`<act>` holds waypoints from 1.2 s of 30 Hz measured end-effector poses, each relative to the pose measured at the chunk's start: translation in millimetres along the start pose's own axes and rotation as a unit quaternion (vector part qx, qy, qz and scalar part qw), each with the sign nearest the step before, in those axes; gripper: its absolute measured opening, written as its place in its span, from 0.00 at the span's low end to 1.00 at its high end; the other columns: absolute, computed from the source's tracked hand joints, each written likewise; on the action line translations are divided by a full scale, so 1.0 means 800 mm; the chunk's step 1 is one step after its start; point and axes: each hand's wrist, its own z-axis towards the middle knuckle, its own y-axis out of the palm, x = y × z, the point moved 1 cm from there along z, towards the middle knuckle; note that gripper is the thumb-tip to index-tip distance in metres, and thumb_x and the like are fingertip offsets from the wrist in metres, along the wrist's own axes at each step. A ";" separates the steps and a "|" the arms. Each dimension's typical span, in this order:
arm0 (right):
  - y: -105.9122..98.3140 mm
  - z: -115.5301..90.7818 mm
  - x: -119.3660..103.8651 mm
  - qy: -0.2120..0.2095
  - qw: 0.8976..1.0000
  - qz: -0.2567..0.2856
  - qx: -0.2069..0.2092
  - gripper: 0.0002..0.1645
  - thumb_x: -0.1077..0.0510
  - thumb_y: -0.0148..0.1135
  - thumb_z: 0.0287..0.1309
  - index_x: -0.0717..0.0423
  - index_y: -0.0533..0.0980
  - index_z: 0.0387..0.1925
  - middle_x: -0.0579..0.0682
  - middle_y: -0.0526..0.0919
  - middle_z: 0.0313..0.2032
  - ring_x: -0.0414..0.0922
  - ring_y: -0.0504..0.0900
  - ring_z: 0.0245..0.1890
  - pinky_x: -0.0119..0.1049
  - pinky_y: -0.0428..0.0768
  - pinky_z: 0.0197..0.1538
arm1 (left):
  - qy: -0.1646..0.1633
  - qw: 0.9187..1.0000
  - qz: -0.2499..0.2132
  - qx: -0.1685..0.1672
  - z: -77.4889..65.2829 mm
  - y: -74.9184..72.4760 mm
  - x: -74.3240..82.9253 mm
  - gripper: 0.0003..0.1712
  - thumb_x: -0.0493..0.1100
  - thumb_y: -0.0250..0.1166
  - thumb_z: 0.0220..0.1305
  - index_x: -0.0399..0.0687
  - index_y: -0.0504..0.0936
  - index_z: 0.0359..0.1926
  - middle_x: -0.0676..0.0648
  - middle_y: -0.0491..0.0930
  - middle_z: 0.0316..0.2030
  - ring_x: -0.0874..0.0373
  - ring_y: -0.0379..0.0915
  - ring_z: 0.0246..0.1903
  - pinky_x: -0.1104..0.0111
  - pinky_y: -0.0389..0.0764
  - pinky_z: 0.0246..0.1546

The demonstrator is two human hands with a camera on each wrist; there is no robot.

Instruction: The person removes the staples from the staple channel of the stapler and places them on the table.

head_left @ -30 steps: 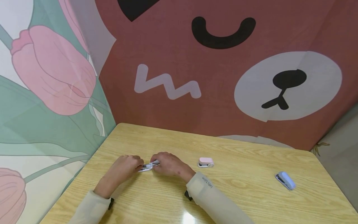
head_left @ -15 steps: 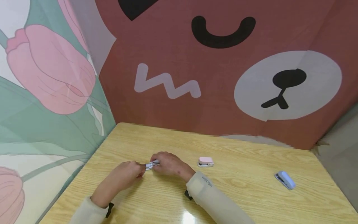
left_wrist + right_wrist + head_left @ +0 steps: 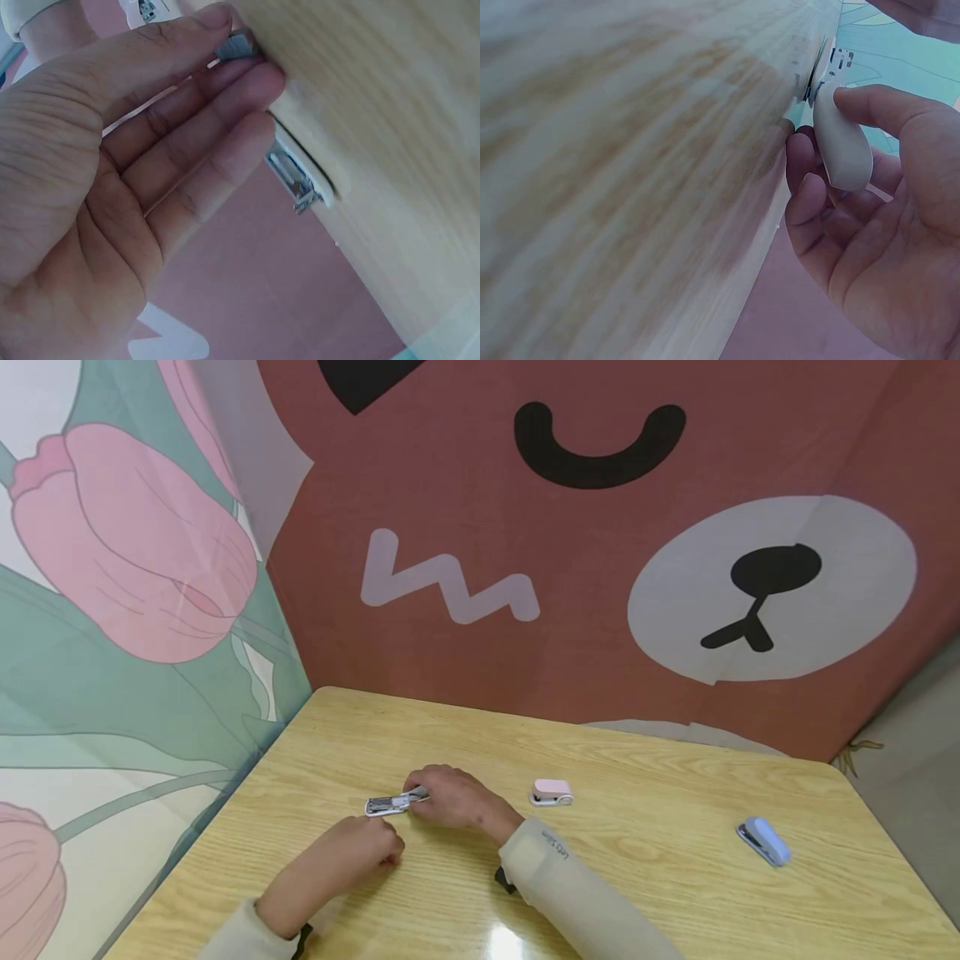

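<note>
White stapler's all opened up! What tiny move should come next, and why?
Maybe the left hand should bring its small grey piece over the white stapler. It pinches that piece, which looks like staples, near the stapler, whose metal channel lies exposed, while the right hand holds the stapler's other end.

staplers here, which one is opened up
The white stapler gripped by the right hand: its top is swung back from its base. The pink stapler and the blue stapler, both farther right, have their tops folded over their bases.
</note>
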 end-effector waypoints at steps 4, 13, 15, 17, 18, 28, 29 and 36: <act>0.000 0.000 0.000 0.001 1.000 0.000 -0.002 0.12 0.51 0.59 0.61 0.43 0.77 0.47 0.36 0.76 0.39 0.34 0.70 0.37 0.33 0.70 0.42 | 0.000 1.000 -0.013 0.000 0.001 0.004 0.001 0.16 0.33 0.72 0.46 0.55 0.75 0.16 0.63 0.65 0.17 0.69 0.57 0.18 0.73 0.64 0.18; -0.001 0.000 0.001 -0.002 1.000 0.009 -0.005 0.11 0.51 0.59 0.61 0.44 0.77 0.46 0.36 0.76 0.38 0.35 0.70 0.35 0.32 0.69 0.41 | -0.003 1.000 0.017 0.001 -0.004 0.008 0.007 0.15 0.34 0.69 0.49 0.55 0.75 0.15 0.60 0.63 0.17 0.68 0.56 0.16 0.72 0.63 0.16; -0.001 0.000 0.001 -0.001 1.000 0.007 -0.004 0.11 0.51 0.60 0.61 0.43 0.77 0.46 0.36 0.76 0.38 0.35 0.70 0.35 0.31 0.69 0.40 | -0.005 1.000 0.029 0.004 -0.005 0.008 0.009 0.14 0.35 0.68 0.50 0.54 0.75 0.16 0.59 0.63 0.17 0.67 0.56 0.16 0.71 0.64 0.16; -0.001 0.000 0.001 -0.001 1.000 0.009 -0.003 0.11 0.52 0.60 0.61 0.44 0.78 0.46 0.36 0.76 0.37 0.35 0.70 0.34 0.31 0.69 0.39 | -0.009 0.999 0.039 0.009 -0.006 0.008 0.011 0.14 0.36 0.68 0.51 0.54 0.75 0.16 0.59 0.63 0.17 0.67 0.56 0.16 0.71 0.64 0.15; 0.000 0.000 0.000 -0.001 1.000 0.010 -0.004 0.11 0.52 0.60 0.61 0.44 0.78 0.45 0.36 0.76 0.37 0.35 0.70 0.34 0.31 0.69 0.39 | -0.011 0.999 0.044 0.012 -0.007 0.009 0.012 0.14 0.36 0.67 0.52 0.54 0.75 0.16 0.58 0.63 0.17 0.67 0.57 0.16 0.70 0.64 0.15; 0.001 -0.001 0.000 0.009 1.000 0.018 -0.008 0.11 0.52 0.61 0.60 0.43 0.77 0.45 0.36 0.75 0.37 0.34 0.70 0.35 0.31 0.70 0.40 | -0.029 0.999 0.038 0.020 -0.007 0.013 0.011 0.13 0.36 0.67 0.53 0.53 0.75 0.18 0.58 0.64 0.17 0.67 0.58 0.16 0.69 0.66 0.16; 0.001 -0.001 0.000 0.009 1.000 0.018 -0.009 0.12 0.52 0.61 0.60 0.43 0.77 0.46 0.36 0.75 0.37 0.34 0.70 0.35 0.31 0.70 0.41 | -0.030 0.999 0.037 0.020 -0.007 0.013 0.011 0.12 0.36 0.67 0.53 0.53 0.76 0.18 0.58 0.64 0.17 0.67 0.58 0.16 0.69 0.66 0.16; 0.001 -0.003 0.001 0.012 1.000 0.008 -0.010 0.17 0.50 0.61 0.60 0.45 0.75 0.51 0.37 0.74 0.39 0.34 0.70 0.35 0.30 0.70 0.40 | -0.032 0.999 0.030 0.029 -0.006 0.015 0.012 0.11 0.35 0.69 0.49 0.53 0.76 0.21 0.58 0.65 0.18 0.67 0.59 0.16 0.69 0.65 0.15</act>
